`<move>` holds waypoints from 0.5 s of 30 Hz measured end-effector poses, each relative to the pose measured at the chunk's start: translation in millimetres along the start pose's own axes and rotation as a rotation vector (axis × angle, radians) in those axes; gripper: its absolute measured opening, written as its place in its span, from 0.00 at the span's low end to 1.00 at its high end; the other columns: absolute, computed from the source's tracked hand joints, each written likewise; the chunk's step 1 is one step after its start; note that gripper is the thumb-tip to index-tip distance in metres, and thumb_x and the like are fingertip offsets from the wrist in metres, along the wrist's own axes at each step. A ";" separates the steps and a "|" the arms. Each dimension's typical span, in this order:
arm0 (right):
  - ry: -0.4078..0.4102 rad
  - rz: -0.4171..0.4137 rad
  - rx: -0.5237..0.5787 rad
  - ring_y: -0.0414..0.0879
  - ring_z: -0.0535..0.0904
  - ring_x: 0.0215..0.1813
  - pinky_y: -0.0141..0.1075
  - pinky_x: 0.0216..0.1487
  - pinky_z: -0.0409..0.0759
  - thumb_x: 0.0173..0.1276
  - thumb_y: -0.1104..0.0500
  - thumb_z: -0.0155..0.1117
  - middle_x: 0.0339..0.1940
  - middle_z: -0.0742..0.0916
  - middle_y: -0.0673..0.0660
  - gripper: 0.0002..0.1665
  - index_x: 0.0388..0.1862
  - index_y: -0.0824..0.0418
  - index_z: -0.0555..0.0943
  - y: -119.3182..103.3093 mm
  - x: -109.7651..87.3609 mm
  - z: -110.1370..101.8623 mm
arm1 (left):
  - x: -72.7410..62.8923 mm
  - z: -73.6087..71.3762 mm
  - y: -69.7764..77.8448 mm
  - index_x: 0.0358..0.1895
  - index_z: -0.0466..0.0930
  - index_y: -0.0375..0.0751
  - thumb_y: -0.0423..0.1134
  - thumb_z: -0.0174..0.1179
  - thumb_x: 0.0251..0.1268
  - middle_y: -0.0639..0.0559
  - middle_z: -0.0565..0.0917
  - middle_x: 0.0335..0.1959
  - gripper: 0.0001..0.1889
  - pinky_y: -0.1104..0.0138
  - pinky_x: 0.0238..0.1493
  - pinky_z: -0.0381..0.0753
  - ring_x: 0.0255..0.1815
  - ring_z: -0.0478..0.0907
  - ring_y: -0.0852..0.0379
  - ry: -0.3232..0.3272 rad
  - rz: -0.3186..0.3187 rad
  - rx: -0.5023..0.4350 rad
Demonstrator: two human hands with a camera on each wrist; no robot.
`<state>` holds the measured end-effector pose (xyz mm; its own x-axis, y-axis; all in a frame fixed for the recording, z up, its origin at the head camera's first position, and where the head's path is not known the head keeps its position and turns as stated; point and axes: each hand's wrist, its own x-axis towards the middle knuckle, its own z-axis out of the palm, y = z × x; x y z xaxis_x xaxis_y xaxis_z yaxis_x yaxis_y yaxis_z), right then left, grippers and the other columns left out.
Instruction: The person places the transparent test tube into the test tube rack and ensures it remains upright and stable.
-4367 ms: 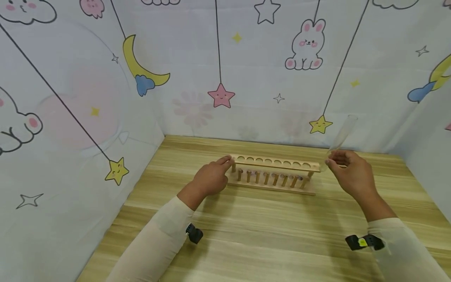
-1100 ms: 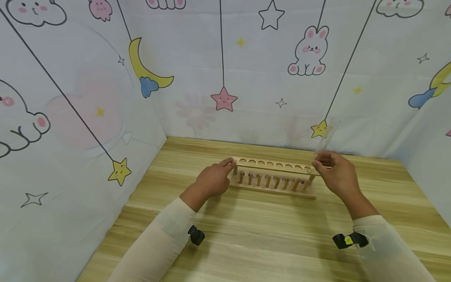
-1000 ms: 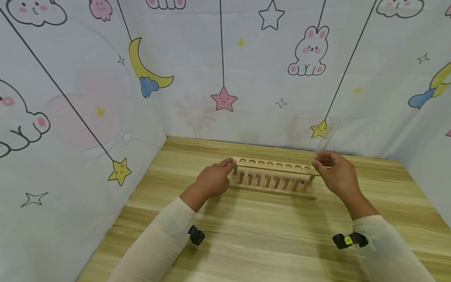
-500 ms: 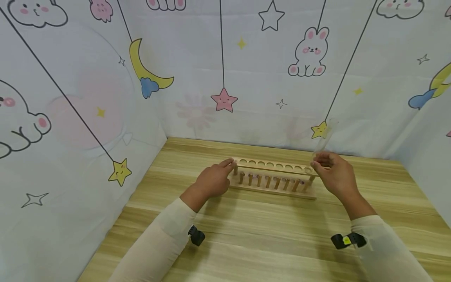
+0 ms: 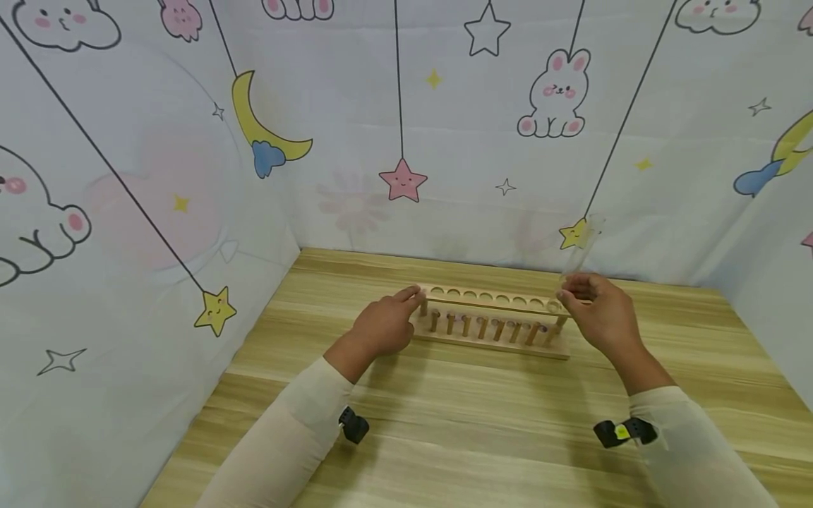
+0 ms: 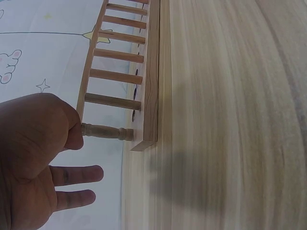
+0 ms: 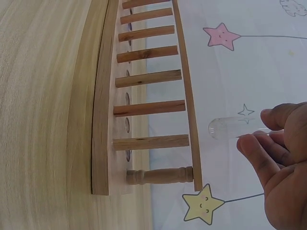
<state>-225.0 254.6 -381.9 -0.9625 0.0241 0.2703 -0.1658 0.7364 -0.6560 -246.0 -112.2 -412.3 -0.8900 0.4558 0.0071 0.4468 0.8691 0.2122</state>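
Note:
A wooden test tube rack [image 5: 495, 345] stands on the table, with a row of round holes in its top board and a row of pegs along its base. At its left end my left hand [image 5: 384, 324] grips the top board between thumb and forefinger; two other fingers [image 6: 79, 175] stick out straight in the left wrist view. My right hand [image 5: 600, 307] pinches a clear glass test tube [image 7: 223, 128], tilted with its open end up and away to the right. In the right wrist view the tube's rounded bottom is slightly above the top board, near the rightmost hole.
The wood-grain table [image 5: 483, 437] stretches in front of the rack. Behind and to both sides hang white cloth walls [image 5: 343, 85] printed with stars, moons and rabbits. The back wall rises close behind the rack.
My right hand has carried the test tube leftward, from beside the rack to above its right end, and has drifted slightly further left within the last second. My left hand keeps its place.

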 end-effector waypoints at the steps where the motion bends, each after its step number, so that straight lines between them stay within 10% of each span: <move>1: -0.001 0.000 -0.001 0.67 0.83 0.61 0.59 0.55 0.83 0.82 0.52 0.63 0.60 0.86 0.70 0.25 0.67 0.69 0.78 -0.2 0.3 0.2 | 0.4 0.4 -0.4 0.84 0.64 0.46 0.31 0.54 0.79 0.49 0.62 0.84 0.32 0.66 0.22 0.55 0.21 0.62 0.57 0.001 0.000 0.000; 15: -0.004 -0.015 -0.007 0.67 0.83 0.61 0.59 0.54 0.83 0.82 0.51 0.63 0.59 0.87 0.70 0.26 0.67 0.69 0.79 -1.3 1.7 0.7 | 1.3 1.7 -0.9 0.84 0.64 0.47 0.32 0.53 0.80 0.50 0.61 0.85 0.32 0.66 0.22 0.56 0.19 0.59 0.58 -0.004 -0.002 0.009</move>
<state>-226.5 253.1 -381.1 -0.9607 0.0103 0.2773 -0.1788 0.7412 -0.6471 -247.4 -112.1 -414.2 -0.8907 0.4546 0.0025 0.4456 0.8719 0.2031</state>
